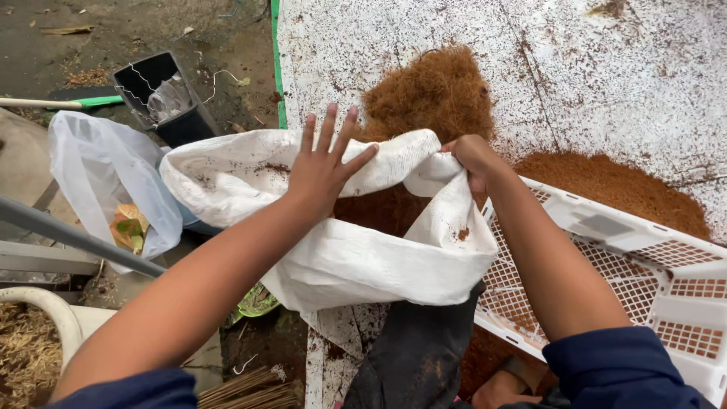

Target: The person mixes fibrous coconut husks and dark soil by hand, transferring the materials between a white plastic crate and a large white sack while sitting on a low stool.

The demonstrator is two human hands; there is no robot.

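Sack (356, 257) rim in right hand (473, 159) grip (left hand (326, 170) flat)

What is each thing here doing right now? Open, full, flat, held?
White woven sack: mouth open, brown fibre inside.
Left hand: fingers spread, flat on the sack's rim.
Right hand: pinching the sack's edge.
Brown fibre pile: heaped loose on the white sheet.
White lattice crate: tilted, some fibre in it.
Clear plastic bag: open, leaves inside.
Black bin: open.
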